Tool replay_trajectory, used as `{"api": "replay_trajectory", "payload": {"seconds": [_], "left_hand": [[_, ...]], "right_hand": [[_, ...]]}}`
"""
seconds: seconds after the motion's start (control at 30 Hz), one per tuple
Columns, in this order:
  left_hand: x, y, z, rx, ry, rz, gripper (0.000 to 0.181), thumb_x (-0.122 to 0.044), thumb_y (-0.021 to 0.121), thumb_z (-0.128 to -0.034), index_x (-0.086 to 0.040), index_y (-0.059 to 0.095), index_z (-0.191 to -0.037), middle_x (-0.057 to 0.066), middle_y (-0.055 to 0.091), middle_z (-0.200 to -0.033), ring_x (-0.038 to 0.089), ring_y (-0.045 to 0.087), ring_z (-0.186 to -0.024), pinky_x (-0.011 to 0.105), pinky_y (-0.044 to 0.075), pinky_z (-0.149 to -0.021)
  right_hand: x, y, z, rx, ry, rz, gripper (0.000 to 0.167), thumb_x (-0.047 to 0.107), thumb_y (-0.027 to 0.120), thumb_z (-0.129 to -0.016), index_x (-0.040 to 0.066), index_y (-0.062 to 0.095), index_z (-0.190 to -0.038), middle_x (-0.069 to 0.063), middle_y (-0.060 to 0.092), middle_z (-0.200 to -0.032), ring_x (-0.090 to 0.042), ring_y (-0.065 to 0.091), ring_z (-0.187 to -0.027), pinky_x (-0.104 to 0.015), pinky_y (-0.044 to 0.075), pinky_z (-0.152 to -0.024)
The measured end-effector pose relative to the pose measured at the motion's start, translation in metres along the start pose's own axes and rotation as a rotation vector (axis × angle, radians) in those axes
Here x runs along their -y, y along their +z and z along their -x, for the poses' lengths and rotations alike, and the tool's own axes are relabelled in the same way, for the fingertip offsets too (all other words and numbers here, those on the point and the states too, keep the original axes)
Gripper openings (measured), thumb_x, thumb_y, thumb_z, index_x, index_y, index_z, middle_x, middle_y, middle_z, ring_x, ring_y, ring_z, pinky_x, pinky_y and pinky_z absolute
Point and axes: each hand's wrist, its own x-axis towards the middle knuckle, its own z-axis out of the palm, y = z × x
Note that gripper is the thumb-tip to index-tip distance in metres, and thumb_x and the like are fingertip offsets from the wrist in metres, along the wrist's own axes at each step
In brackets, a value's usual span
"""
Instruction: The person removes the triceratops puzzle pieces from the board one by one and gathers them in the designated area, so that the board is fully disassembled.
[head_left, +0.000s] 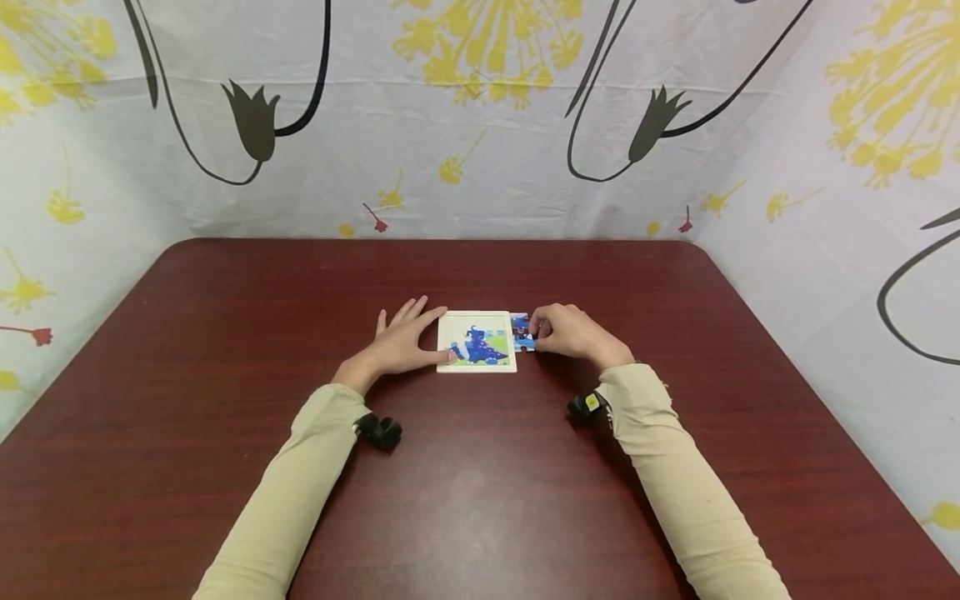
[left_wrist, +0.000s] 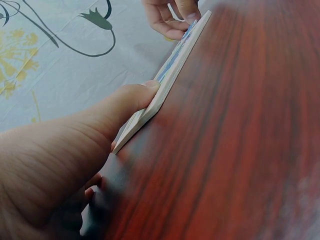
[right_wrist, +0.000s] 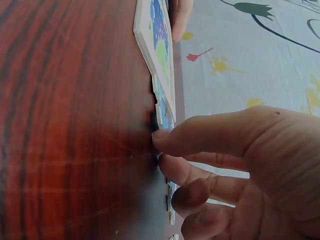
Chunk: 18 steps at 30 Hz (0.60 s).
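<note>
A square jigsaw puzzle in a pale frame lies on the table, part of its blue and green picture filled in. My left hand is spread at its left edge. The thumb rests on the lower left of the puzzle and a finger touches the upper left corner. Loose blue puzzle pieces lie against the frame's right side. My right hand is over them, thumb and forefinger pinching at a puzzle piece. Its other fingers are curled, and they partly hide the pieces.
The dark red-brown wooden table has rounded far corners. White cloth with yellow and grey plant prints hangs behind and at the sides. A small black camera is strapped to each wrist.
</note>
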Motion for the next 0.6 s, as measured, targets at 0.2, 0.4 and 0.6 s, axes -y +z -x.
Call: {"api": "replay_trajectory", "payload": {"seconds": [0.2, 0.4, 0.6], "left_hand": [[0.0011, 0.0009, -0.0013, -0.004, -0.007, -0.009, 0.087, -0.056, 0.063, -0.0797, -0.022, 0.025, -0.149, 0.01, 0.007, -0.155, 0.028, 0.0, -0.141, 0.06, -0.008, -0.103], [0.0005, 0.0008, -0.0009, -0.007, -0.006, -0.012, 0.087, -0.056, 0.064, -0.0793, -0.021, 0.025, -0.149, 0.011, 0.008, -0.155, 0.028, 0.001, -0.141, 0.06, -0.008, -0.103], [-0.0018, -0.0005, 0.0006, -0.009, -0.005, -0.015, 0.087, -0.056, 0.064, -0.0794, -0.021, 0.026, -0.149, 0.012, 0.009, -0.155, 0.029, 0.002, -0.141, 0.06, -0.007, -0.104]], "right_hand": [[0.0011, -0.0001, -0.0001, 0.039, 0.042, -0.057, 0.012, 0.005, 0.065, -0.083, 0.003, 0.06, -0.093, -0.007, 0.062, -0.079, -0.017, 0.055, -0.057, -0.031, 0.047, -0.054], [0.0019, 0.0003, 0.0009, 0.056, 0.069, -0.105, 0.014, 0.004, 0.066, -0.084, 0.002, 0.059, -0.096, -0.009, 0.061, -0.08, -0.017, 0.055, -0.05, -0.029, 0.049, -0.047], [-0.0007, -0.003, 0.0018, 0.054, 0.064, -0.08, 0.019, 0.005, 0.068, -0.083, 0.0, 0.059, -0.099, -0.011, 0.061, -0.084, -0.017, 0.056, -0.056, -0.029, 0.049, -0.048]]}}
